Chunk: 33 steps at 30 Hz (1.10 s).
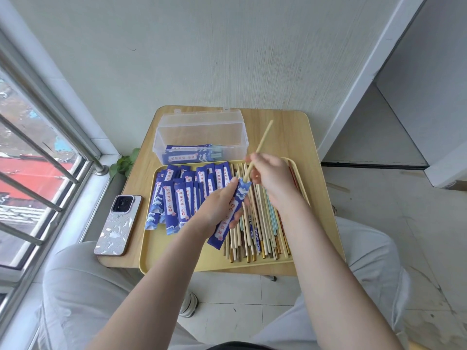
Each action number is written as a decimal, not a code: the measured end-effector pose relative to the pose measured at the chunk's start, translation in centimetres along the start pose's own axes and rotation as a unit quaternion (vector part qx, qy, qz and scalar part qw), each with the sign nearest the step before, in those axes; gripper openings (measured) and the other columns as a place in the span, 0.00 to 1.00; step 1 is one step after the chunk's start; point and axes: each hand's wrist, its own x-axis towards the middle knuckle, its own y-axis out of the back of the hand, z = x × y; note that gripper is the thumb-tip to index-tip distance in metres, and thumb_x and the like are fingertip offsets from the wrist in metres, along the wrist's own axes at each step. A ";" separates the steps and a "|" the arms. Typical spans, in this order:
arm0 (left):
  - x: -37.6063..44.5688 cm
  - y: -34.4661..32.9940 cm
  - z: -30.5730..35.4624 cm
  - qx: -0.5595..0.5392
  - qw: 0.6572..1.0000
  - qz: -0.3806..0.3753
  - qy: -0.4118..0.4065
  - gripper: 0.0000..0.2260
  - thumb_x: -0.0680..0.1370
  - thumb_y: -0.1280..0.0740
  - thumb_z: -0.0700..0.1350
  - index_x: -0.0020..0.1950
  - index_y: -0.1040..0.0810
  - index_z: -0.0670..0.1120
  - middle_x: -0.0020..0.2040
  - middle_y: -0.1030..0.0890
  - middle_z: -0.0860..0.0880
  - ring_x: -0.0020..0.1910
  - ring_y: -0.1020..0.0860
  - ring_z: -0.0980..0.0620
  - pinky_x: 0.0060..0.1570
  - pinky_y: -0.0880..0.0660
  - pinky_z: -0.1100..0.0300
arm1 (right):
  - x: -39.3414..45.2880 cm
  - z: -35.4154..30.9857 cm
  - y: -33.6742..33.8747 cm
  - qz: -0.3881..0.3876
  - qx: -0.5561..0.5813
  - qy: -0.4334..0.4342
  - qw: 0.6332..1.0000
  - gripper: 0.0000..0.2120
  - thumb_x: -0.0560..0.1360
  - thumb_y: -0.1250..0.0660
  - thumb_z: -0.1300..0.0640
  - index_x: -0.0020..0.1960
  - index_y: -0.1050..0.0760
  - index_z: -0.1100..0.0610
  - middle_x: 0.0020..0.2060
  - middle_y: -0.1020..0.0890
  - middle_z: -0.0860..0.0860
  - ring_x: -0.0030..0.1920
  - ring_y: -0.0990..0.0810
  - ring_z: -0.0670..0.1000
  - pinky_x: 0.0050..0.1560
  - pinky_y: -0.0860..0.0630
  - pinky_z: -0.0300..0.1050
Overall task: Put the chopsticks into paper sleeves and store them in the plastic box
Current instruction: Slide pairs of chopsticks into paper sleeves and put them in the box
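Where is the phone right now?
The phone lies on the wooden table's left edge, beside the yellow tray, near the window.

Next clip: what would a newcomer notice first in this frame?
The two hands above the yellow tray: the left hand holds a blue paper sleeve, and the right hand feeds a pale chopstick into its top. Next, the fan of blue sleeves on the tray's left, loose chopsticks on its right, and the open plastic box behind.

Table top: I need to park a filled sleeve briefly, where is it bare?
Bare wood shows on the table right of the plastic box, and between the phone and box. The tray is crowded.
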 end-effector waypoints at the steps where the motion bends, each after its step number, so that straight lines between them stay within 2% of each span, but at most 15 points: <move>1: 0.1 -0.1 0.1 0.000 0.999 0.039 -0.010 0.28 0.85 0.50 0.61 0.46 0.21 0.42 0.28 0.27 0.45 0.23 0.31 0.48 0.32 0.28 0.58 | 0.0 0.3 -0.3 -0.038 -0.036 -0.016 0.998 0.10 0.82 0.36 0.54 0.50 0.17 0.56 0.39 0.18 0.49 0.40 0.22 0.49 0.43 0.24 0.45; 3: 0.0 -0.2 0.4 0.001 0.996 0.091 -0.021 0.24 0.85 0.48 0.59 0.47 0.23 0.42 0.29 0.26 0.45 0.22 0.30 0.49 0.31 0.28 0.58 | -0.2 0.7 -0.7 -0.095 -0.069 -0.061 0.991 0.08 0.80 0.33 0.53 0.50 0.17 0.55 0.41 0.15 0.50 0.42 0.19 0.50 0.47 0.23 0.50; 5: -0.1 0.1 0.5 0.001 0.996 0.090 -0.024 0.20 0.86 0.47 0.56 0.48 0.26 0.42 0.29 0.25 0.45 0.22 0.31 0.50 0.28 0.28 0.59 | -0.3 0.7 -0.8 -0.104 -0.071 -0.088 0.988 0.11 0.79 0.32 0.50 0.53 0.18 0.57 0.44 0.15 0.51 0.42 0.17 0.50 0.48 0.21 0.51; 7: -0.2 0.3 0.4 0.023 0.998 0.054 -0.020 0.18 0.86 0.47 0.53 0.49 0.27 0.41 0.30 0.25 0.45 0.22 0.31 0.49 0.28 0.29 0.59 | -0.1 0.6 -0.7 -0.059 -0.048 -0.071 0.995 0.14 0.80 0.33 0.48 0.60 0.23 0.56 0.47 0.16 0.52 0.43 0.17 0.50 0.48 0.17 0.50; 10: -0.2 0.3 0.3 0.038 0.999 0.013 0.000 0.16 0.86 0.47 0.49 0.54 0.28 0.38 0.30 0.25 0.45 0.23 0.31 0.48 0.28 0.29 0.59 | 0.2 0.7 -0.3 0.037 -0.002 -0.016 0.999 0.17 0.81 0.36 0.56 0.66 0.35 0.45 0.45 0.15 0.52 0.36 0.18 0.44 0.40 0.19 0.43; 14: -0.2 -0.2 0.2 0.031 0.999 0.022 0.004 0.12 0.85 0.47 0.46 0.50 0.28 0.40 0.29 0.26 0.45 0.22 0.32 0.48 0.28 0.31 0.59 | 0.5 1.1 0.2 0.040 -0.033 0.004 0.999 0.18 0.82 0.39 0.58 0.71 0.31 0.48 0.44 0.14 0.50 0.35 0.17 0.46 0.37 0.21 0.43; 16: 0.0 -0.5 -0.1 0.021 0.998 0.051 0.010 0.13 0.85 0.46 0.46 0.48 0.28 0.40 0.30 0.26 0.44 0.23 0.31 0.48 0.29 0.30 0.58 | 0.6 1.5 0.7 0.051 -0.036 -0.007 0.998 0.20 0.83 0.41 0.56 0.74 0.36 0.46 0.47 0.16 0.51 0.35 0.17 0.47 0.34 0.22 0.42; 18: 0.3 -0.7 -0.5 0.009 0.994 0.104 0.023 0.14 0.86 0.46 0.47 0.50 0.26 0.41 0.31 0.24 0.45 0.24 0.28 0.48 0.29 0.28 0.59 | 0.6 2.0 0.9 0.053 -0.136 -0.014 0.989 0.16 0.83 0.41 0.56 0.70 0.33 0.49 0.46 0.19 0.51 0.34 0.18 0.48 0.34 0.21 0.45; 20: 0.6 -0.8 -0.8 -0.017 0.990 0.137 0.040 0.14 0.86 0.46 0.47 0.54 0.26 0.40 0.33 0.20 0.45 0.26 0.24 0.48 0.29 0.25 0.60 | 0.5 3.2 1.0 0.029 -0.326 -0.033 0.945 0.05 0.82 0.40 0.58 0.50 0.26 0.54 0.38 0.22 0.49 0.33 0.22 0.51 0.36 0.23 0.47; 21: 0.7 -0.9 -0.9 -0.034 0.988 0.141 0.048 0.14 0.86 0.46 0.47 0.56 0.26 0.39 0.34 0.19 0.44 0.27 0.22 0.47 0.29 0.23 0.59 | 0.5 4.1 0.9 0.017 -0.411 -0.049 0.910 0.09 0.81 0.40 0.59 0.41 0.29 0.55 0.34 0.26 0.49 0.32 0.26 0.51 0.34 0.26 0.46; 22: 0.9 -1.0 -1.0 -0.049 0.987 0.141 0.056 0.13 0.86 0.46 0.46 0.58 0.26 0.39 0.36 0.18 0.44 0.28 0.20 0.46 0.30 0.22 0.58 | 0.3 4.8 0.8 0.004 -0.468 -0.068 0.881 0.11 0.80 0.38 0.59 0.39 0.31 0.55 0.33 0.28 0.50 0.31 0.28 0.52 0.32 0.29 0.44; 24: 1.2 -1.3 -1.2 -0.071 0.985 0.143 0.068 0.13 0.86 0.45 0.45 0.59 0.26 0.38 0.39 0.16 0.41 0.30 0.18 0.45 0.34 0.21 0.55 | -0.3 5.5 0.5 -0.006 -0.518 -0.083 0.851 0.06 0.80 0.35 0.57 0.45 0.28 0.56 0.36 0.27 0.50 0.35 0.26 0.52 0.32 0.31 0.43; 26: 1.4 -1.6 -1.3 -0.085 0.983 0.148 0.074 0.12 0.86 0.45 0.45 0.60 0.26 0.39 0.42 0.14 0.40 0.33 0.17 0.44 0.37 0.19 0.53 | -0.9 5.9 0.2 -0.004 -0.527 -0.074 0.846 0.08 0.79 0.33 0.53 0.54 0.28 0.56 0.40 0.26 0.50 0.38 0.24 0.52 0.30 0.33 0.42; 30: 1.7 -2.2 -1.9 -0.091 0.979 0.159 0.088 0.12 0.86 0.44 0.45 0.59 0.26 0.39 0.41 0.14 0.43 0.33 0.17 0.48 0.37 0.19 0.55 | -1.5 6.6 0.1 0.004 -0.509 -0.050 0.860 0.11 0.80 0.33 0.49 0.48 0.28 0.55 0.35 0.27 0.48 0.31 0.29 0.47 0.27 0.38 0.42; 33: 1.8 -2.4 -2.1 -0.089 0.980 0.163 0.077 0.12 0.86 0.45 0.45 0.57 0.26 0.39 0.43 0.15 0.41 0.33 0.18 0.48 0.36 0.20 0.56 | -1.5 7.0 0.8 0.029 -0.485 -0.036 0.873 0.07 0.82 0.38 0.55 0.49 0.26 0.58 0.37 0.23 0.50 0.34 0.24 0.49 0.33 0.26 0.44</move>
